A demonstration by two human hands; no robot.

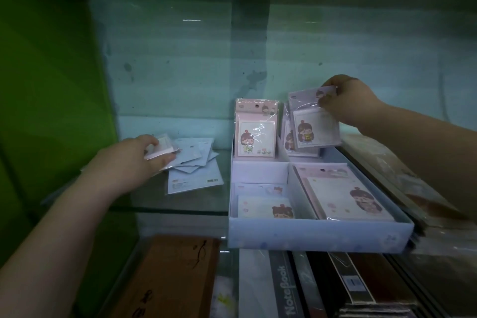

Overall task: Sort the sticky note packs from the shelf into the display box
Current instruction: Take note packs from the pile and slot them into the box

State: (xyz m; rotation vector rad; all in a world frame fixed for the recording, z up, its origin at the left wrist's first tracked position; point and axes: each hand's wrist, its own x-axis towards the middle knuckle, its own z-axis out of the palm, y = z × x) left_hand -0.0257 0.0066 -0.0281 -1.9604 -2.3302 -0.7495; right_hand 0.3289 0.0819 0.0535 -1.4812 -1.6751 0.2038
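- Sticky note packs, loose pile (196, 162): lying face-down w/ backs up on glass shelf (180, 201), left of display box (317, 237). Overlapping, fanned at mixed angles.
- Left hand (134, 160): over the pile's left edge, fingers curled closed on a pink-edged pack (161, 148). Thumb under, fingers on top; pack is tilted and partly lifted off the pile.
- Right hand (348, 103): above box's rear right, pinching top corner of a lilac pack (315, 121) btwn thumb and fingers. Pack upright, cartoon girl print facing cam, plastic wrap glinting.
- Lilac pack sits just in front of/over other upright packs in rear right compartment; can't tell if it touches them.
- Rear left compartment: pink pack (256, 129) standing upright, same cartoon print.
- Front left compartment: pack (263, 204) lying flat, low in the box.
- Front right compartment: larger pink pack (346, 191) lying tilted, leaning back toward the divider.
- Box itself pale blue/white, front edge overhangs the shelf lip.
- Below shelf: brown book (170, 279) at left, dark notebook (286, 289) w/ "NoteBook" on spine at centre.
- Green panel (49, 85) on left side, pale wall behind. Lighting dim, edges blurred.
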